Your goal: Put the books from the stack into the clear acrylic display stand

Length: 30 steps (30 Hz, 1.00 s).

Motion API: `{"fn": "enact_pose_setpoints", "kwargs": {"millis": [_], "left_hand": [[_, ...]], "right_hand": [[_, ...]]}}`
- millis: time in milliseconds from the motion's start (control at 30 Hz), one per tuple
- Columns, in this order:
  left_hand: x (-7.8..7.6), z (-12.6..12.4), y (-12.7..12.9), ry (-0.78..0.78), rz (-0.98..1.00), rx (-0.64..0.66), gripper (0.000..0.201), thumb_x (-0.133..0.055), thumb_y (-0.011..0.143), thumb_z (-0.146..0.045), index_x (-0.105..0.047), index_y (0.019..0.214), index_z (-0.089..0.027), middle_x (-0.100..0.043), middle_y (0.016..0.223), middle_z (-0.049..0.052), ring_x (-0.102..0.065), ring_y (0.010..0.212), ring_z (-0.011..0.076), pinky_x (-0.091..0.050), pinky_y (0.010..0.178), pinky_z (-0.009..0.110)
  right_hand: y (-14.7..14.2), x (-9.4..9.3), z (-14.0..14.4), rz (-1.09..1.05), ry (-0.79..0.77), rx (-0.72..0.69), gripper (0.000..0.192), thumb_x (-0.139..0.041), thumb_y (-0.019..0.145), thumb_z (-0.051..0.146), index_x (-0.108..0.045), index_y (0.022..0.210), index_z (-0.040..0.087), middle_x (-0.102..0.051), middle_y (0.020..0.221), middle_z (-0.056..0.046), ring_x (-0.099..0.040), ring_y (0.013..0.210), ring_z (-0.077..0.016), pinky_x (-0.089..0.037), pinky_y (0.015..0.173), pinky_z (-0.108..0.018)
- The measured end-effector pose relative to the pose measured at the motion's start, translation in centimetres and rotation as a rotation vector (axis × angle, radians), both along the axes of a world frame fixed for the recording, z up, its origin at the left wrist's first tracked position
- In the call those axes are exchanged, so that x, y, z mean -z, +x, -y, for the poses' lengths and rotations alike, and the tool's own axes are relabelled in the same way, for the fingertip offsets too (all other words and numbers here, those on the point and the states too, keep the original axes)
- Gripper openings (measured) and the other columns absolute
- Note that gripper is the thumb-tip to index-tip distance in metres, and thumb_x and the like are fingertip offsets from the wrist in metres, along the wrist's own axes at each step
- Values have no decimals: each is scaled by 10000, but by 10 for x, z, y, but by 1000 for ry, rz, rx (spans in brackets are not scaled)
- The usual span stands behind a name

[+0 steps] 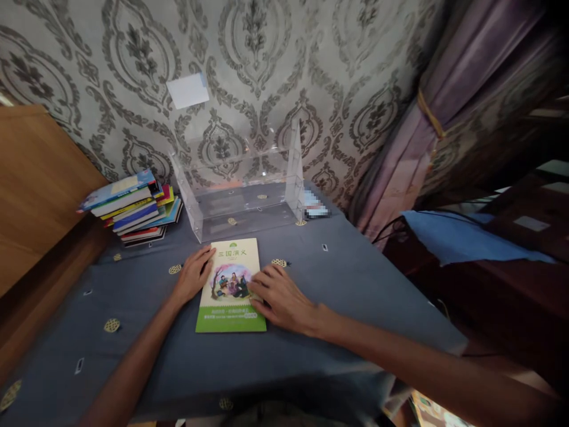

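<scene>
A closed paperback book [231, 284] with a cream and green cover lies flat on the cloth-covered table, its illustrated front facing up. Along its upper left edge rests my left hand [194, 274], fingers stretched out and touching the cover's rim. My right hand [280, 296] lies across the right edge, with its fingers extended onto the picture and its thumb lower down. Neither hand lifts the book. Just behind the book stands a clear acrylic rack [293, 172] with side panels and see-through shelves.
A stack of books [137, 207] sits at the back left beside a wooden panel [44, 178]. A small blurred item [315, 204] lies right of the rack. Patterned wallpaper [253, 53] backs the table [347, 284]; a tied purple curtain [413, 136] hangs at the right, near a blue cloth [457, 237].
</scene>
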<state>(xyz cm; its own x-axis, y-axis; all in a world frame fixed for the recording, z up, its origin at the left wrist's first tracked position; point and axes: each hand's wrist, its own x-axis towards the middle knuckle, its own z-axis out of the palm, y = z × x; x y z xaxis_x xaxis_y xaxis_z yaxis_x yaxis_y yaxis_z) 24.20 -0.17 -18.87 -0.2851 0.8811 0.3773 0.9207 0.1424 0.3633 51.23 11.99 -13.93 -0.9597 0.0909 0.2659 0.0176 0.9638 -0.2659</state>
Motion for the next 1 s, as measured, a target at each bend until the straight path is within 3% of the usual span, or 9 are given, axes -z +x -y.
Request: {"fn": "enact_pose_setpoints", "kwargs": {"millis": [200, 300, 467, 700, 867, 1000], "left_hand": [[-1, 1, 1, 1, 7, 2, 443, -396, 970, -331, -605, 1331, -183, -580, 1411, 116, -542, 1299, 259, -407, 1118, 494], [-1, 0, 1, 4, -1, 3, 442, -393, 973, -335, -611, 1324, -177, -584, 1404, 128, -545, 1297, 265, -411, 1114, 498], [-2, 1, 4, 1, -6, -1, 443, -380, 982, -339, -603, 1332, -183, -574, 1414, 128, -551, 1292, 274, -421, 1106, 500], [-10, 1, 8, -38, -92, -5, 453, -348, 994, -323, -595, 1337, -161, -560, 1427, 144, -524, 1324, 285, -421, 1105, 497], [-21, 22, 51, -139, -232, 97, 461, -406, 1000, -356, -513, 1419, -197, -500, 1489, 124, -404, 1421, 310, -262, 1180, 592], [-26, 44, 100, -204, -257, 295, 552, -403, 1013, -331, -301, 1545, -228, -400, 1561, 103, -332, 1467, 248, -210, 1222, 525]], "right_hand": [[-62, 6, -7, -24, 28, -14, 349, -593, 945, 374, -612, 1193, 129, -588, 1331, -181, -491, 1282, -296, -369, 1089, -463], [-81, 11, -18, 24, 15, 44, 481, -575, 949, 427, -560, 1313, 113, -516, 1444, -197, -414, 1392, -310, -298, 1161, -478], [-74, 20, -50, 93, -67, 205, 569, -509, 971, 464, -475, 1431, 133, -434, 1529, -185, -363, 1444, -306, -262, 1185, -528], [-54, 27, -73, 51, -167, 141, 549, -458, 994, 464, -474, 1445, 153, -418, 1547, -158, -360, 1450, -270, -260, 1196, -502], [-55, 29, -73, 40, -158, 143, 555, -472, 993, 442, -460, 1455, 135, -409, 1552, -157, -351, 1455, -261, -251, 1201, -492], [-56, 31, -74, 36, -136, 136, 552, -457, 993, 447, -459, 1458, 149, -411, 1551, -156, -344, 1459, -267, -257, 1195, -501]]}}
